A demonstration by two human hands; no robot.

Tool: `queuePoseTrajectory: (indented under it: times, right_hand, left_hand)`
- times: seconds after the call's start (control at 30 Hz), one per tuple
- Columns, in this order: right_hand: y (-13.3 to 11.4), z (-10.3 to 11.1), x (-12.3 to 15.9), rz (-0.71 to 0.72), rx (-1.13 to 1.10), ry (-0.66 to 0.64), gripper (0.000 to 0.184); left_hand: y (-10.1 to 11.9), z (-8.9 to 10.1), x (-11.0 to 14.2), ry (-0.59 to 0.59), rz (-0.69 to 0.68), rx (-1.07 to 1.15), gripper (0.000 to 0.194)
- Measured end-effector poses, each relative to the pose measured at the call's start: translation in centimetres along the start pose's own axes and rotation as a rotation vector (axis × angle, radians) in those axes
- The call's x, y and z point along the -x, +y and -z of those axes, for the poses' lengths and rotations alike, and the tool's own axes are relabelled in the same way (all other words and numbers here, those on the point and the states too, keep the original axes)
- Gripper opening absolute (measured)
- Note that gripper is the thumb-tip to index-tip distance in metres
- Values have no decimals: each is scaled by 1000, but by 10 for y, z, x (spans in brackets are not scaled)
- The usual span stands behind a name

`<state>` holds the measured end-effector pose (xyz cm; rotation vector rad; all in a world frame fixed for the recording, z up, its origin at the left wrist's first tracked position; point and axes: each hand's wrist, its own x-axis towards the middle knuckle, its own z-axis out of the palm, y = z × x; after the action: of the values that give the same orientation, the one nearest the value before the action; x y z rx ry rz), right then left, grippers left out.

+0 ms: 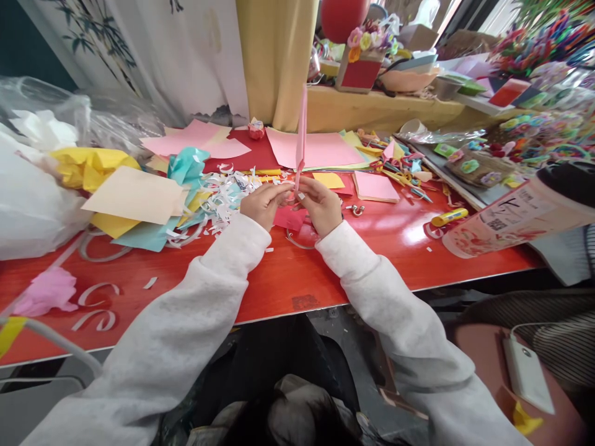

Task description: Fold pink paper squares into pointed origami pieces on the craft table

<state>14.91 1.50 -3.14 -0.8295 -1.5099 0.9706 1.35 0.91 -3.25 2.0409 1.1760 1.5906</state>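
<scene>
A pink folded paper (302, 136) stands upright between my hands, seen nearly edge-on. At its lower end, my left hand (263, 204) pinches it from the left with thumb and fingers closed. From the other side, my right hand (321, 205) grips the same lower end, fingers bent around it. Both hands hover just over the red table (288, 279). Under them lies a red-pink piece of paper (290, 217). White paper strips (227, 201) lie in a heap beside my left hand, and a pink square paper stack (375, 186) is right of my right hand.
Crumpled and flat coloured papers (137, 195) and a white plastic bag (32, 198) crowd the left. Pink sheets (311, 147) lie at the back. On the right are scissors (402, 178), a yellow glue stick (449, 217) and a tilted cup (515, 217).
</scene>
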Motion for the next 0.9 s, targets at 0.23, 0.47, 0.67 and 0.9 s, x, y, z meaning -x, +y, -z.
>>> queuePoseTrajectory:
  times: [0.23, 0.47, 0.67, 0.9]
  right_hand:
    - [2, -1, 0, -76, -39, -35, 34]
    - [-8, -1, 2, -128, -138, -101, 37]
    - [-7, -1, 1, -170, -143, -96, 40]
    - [-5, -1, 0, -214, -190, -76, 40]
  left_hand:
    - [7, 3, -1, -40, 166, 109, 14]
    - [1, 3, -2, -19, 72, 61, 15]
    - [2, 3, 0, -24, 14, -33, 18]
    - [2, 1, 0, -36, -15, -39, 22]
